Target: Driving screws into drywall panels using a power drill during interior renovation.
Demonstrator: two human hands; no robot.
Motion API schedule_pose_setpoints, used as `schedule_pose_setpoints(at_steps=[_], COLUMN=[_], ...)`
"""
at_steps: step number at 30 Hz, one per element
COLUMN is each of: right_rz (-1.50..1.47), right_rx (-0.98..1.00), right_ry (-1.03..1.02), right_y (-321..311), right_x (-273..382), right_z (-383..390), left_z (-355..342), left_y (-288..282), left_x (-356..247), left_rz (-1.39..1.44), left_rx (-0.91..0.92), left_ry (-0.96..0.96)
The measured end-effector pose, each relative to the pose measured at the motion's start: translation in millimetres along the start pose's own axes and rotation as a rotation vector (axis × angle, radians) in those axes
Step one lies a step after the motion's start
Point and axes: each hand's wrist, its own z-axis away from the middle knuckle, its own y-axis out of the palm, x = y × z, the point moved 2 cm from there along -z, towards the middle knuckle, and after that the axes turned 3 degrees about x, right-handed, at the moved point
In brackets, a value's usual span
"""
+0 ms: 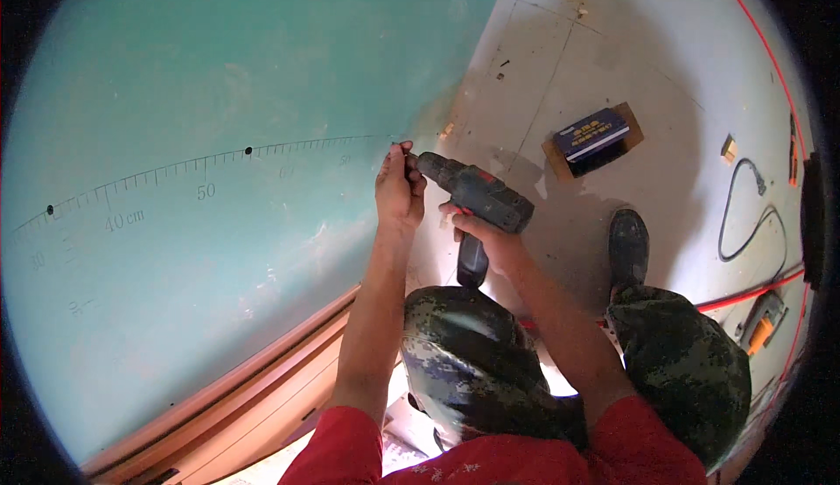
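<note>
My right hand (pixel 492 238) is wrapped round the grip of a black cordless drill (pixel 494 198) with red details. The drill lies level and points left at a large green wallboard (pixel 271 56). Just ahead of its chuck, my left hand (pixel 400 192) is closed in a pinch against the board's right part. Whatever sits between those fingertips is too small to make out. A ruler-like line with tick marks runs across the board up to that hand. Two dark round spots, one nearer (pixel 248 150) and one farther left (pixel 50 210), lie on this line.
On the pale tiled floor stands a dark blue box in an open brown carton (pixel 632 123). Farther right are a black cable (pixel 728 222), a small wood piece (pixel 728 149), red cord (pixel 752 292) and an orange-and-grey tool (pixel 763 332). Wooden trim (pixel 236 389) edges the board's near side.
</note>
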Motion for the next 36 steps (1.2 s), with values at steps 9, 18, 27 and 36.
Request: schedule_pose_setpoints(at_steps=[9,18,27,36], right_rz=[-0.079,-0.156,-0.08,-0.143], right_rx=[-0.004,-0.013,0.002,0.057], right_ry=[-0.006,0.035,0.012,0.046], right_y=[5.8,-2.8,-2.7,3.0], right_x=[2.6,3.2,-14.0,-7.2], right_z=[-6.0,-10.4,-19.3,-29.8], left_z=[1.1,-4.2,32.3,167.4], left_y=[6.1,9.3,1.6,-12.5], left_x=[-15.6,-14.9,-33.6,-148.4], left_rz=[-0.032,-0.128,-0.452,-1.183], left_rx=[0.075,0.147,-0.016,-0.63], left_ry=[0.055,0.026,-0.044,1.519])
